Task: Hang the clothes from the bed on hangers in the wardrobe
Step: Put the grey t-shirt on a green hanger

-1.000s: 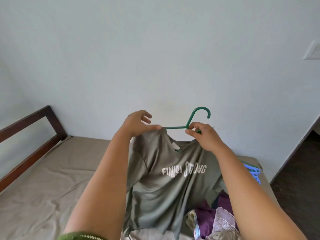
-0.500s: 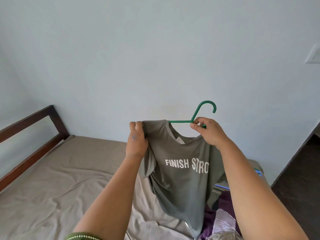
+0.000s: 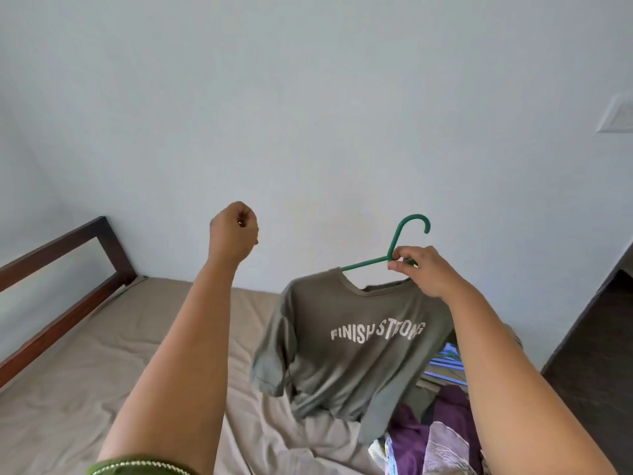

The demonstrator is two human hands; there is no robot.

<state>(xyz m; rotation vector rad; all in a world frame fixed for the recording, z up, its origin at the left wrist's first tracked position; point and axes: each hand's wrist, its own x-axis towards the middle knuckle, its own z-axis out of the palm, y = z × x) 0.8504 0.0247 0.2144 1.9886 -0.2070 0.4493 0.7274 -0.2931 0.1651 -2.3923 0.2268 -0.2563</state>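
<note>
Now, with the right hand [image 3: 423, 270] pinching the green hanger [image 3: 397, 250] at its neck and the olive "FINISH STRONG" T-shirt [image 3: 349, 341] draped above the bed [image 3: 102, 354], the empty, curled left hand [image 3: 234, 231] should probably level its shoulders before the wardrobe.

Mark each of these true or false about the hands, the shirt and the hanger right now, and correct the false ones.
1. The right hand grips the green hanger. True.
2. The left hand holds the shirt's shoulder. False: it is raised clear of the grey-green T-shirt, holding nothing.
3. The T-shirt reads FINISH STRONG. True.
4. The T-shirt lies flat on the bed. False: it hangs from the hanger, only its hem reaching the bed.
5. The hanger is blue. False: it is green.
</note>
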